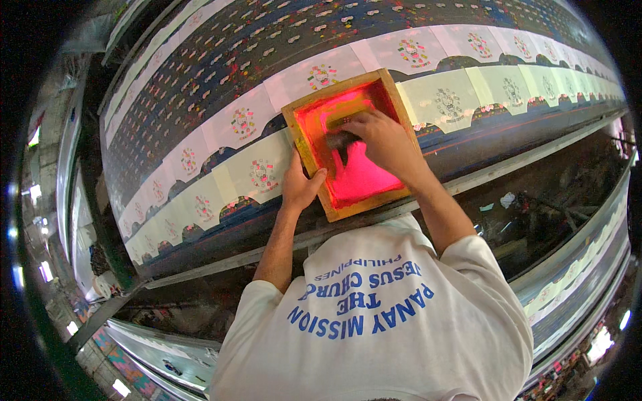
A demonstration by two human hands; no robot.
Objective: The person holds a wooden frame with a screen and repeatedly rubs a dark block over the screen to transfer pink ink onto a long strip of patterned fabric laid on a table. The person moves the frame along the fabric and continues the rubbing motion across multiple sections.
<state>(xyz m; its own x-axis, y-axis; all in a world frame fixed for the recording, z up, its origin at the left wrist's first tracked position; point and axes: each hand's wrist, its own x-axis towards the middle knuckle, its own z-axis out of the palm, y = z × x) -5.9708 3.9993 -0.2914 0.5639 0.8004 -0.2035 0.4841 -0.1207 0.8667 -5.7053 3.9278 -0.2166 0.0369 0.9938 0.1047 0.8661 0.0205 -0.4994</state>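
A wooden-framed printing screen [341, 212] lies tilted across a row of pale cut pieces on the long table. Bright pink ink [366, 177] covers much of its mesh, with orange smears toward the far side. My left hand [301, 184] grips the frame's left side, thumb on top of the wood. Inside the frame, my right hand [386, 142] is closed round a dark squeegee [341, 139], whose lower edge meets the pink ink. My fingers cover part of the squeegee. Whatever lies directly beneath the screen is hidden.
Rows of pale pieces with small coloured motifs [449, 103] run along the dark table [200, 73], left and right of the screen. A rail [508, 170] edges the table's near side. Other long tables [575, 267] stand behind me, and scraps [507, 199] lie below.
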